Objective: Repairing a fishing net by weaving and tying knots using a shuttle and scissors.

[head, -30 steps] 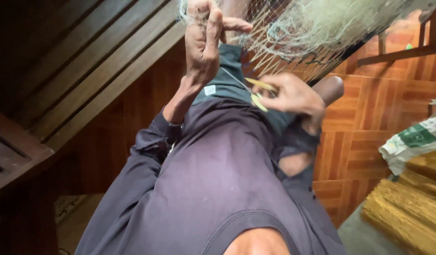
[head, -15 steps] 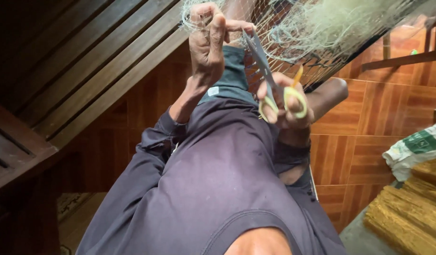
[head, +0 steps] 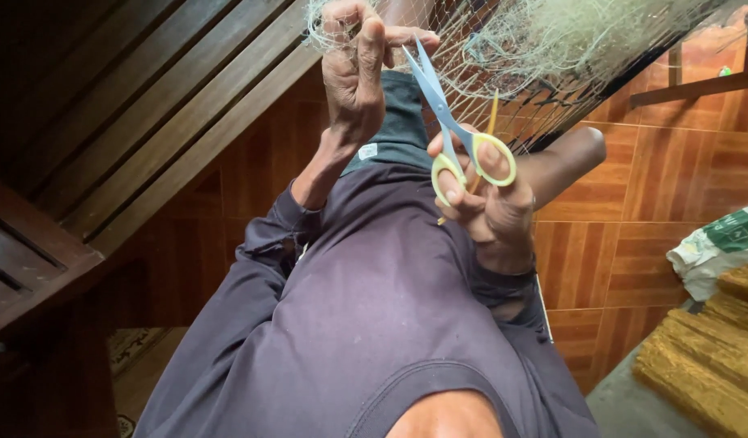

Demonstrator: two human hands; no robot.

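2 hands (head: 356,77) (head: 491,203), scissors (head: 439,105) beside pinched net (head: 544,40)

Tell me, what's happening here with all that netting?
A person is working on a pale fishing net. The left hand pinches a bit of the mesh between its fingertips. The right hand holds small scissors with yellow handles, blades open and pointed up at the pinched spot. A thin yellow stick is also tucked in that hand.
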